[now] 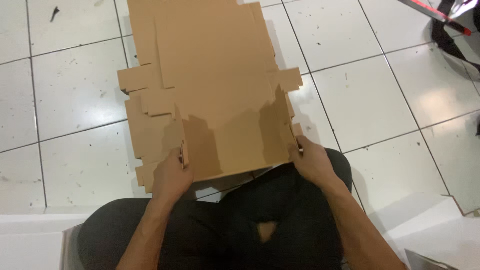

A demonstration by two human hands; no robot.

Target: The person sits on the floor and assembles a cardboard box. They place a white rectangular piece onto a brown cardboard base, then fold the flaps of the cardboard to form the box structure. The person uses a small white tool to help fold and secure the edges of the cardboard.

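A brown die-cut cardboard box blank (210,75) lies on the white tiled floor in front of me, its near end over my knees. My left hand (172,176) grips the near left side flap, folded upright. My right hand (311,161) grips the near right side flap, also raised. Between the two raised flaps the base panel stays flat. Small tabs stick out on both sides of the blank further away.
I sit with legs in dark trousers (260,225), a small hole at one knee. White tiled floor (380,100) surrounds the cardboard. A dark object with a red strip (450,25) is at the top right. White sheets (30,240) lie at the bottom corners.
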